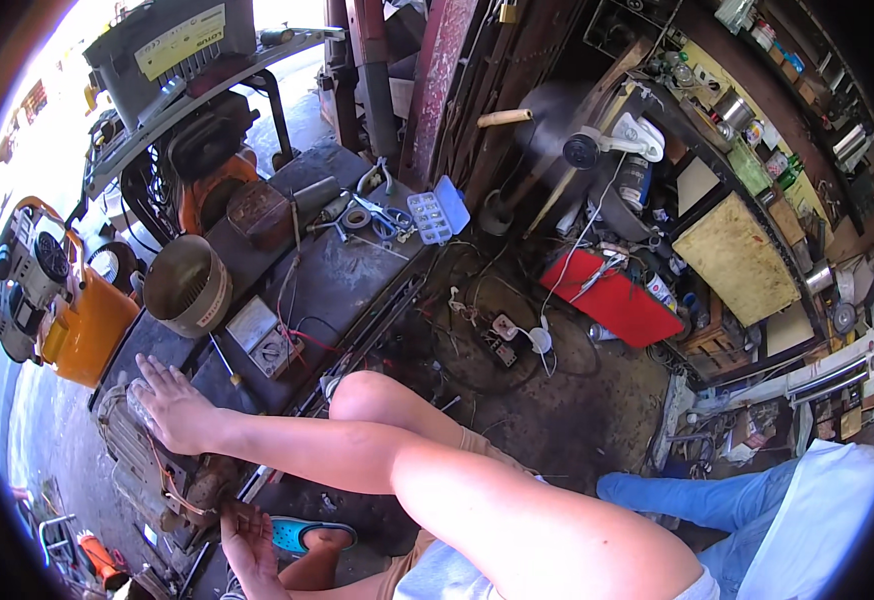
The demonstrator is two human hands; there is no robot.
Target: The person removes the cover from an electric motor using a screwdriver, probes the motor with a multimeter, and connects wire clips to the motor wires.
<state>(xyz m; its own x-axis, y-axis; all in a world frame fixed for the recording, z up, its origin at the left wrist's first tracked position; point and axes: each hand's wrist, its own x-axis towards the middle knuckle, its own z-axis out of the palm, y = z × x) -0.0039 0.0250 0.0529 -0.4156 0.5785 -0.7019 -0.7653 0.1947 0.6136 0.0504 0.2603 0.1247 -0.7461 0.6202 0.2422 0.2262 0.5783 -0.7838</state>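
Note:
My right hand point(172, 405) lies with fingers spread on the top of a grimy metal motor housing point(142, 460) at the left edge of a dark workbench point(357, 280). Lower down, my left hand point(247, 550) has its fingers curled at the housing's rusty lower end point(212, 485), fingertips partly hidden. Wires run along that end. Beside the housing are a screwdriver point(232, 368) and a meter with leads point(255, 330). Behind them stand a round metal pot point(182, 285), a rusty box point(257, 215), pliers, tape, scissors and a blue parts box point(437, 215).
An orange machine point(97, 325) stands left of the bench, a black-and-orange one behind. A wall fan point(582, 150) spins above a red panel point(607, 295); cables lie on the stained floor. Cluttered shelves line the right. A person in blue jeans point(707, 495) is at the lower right.

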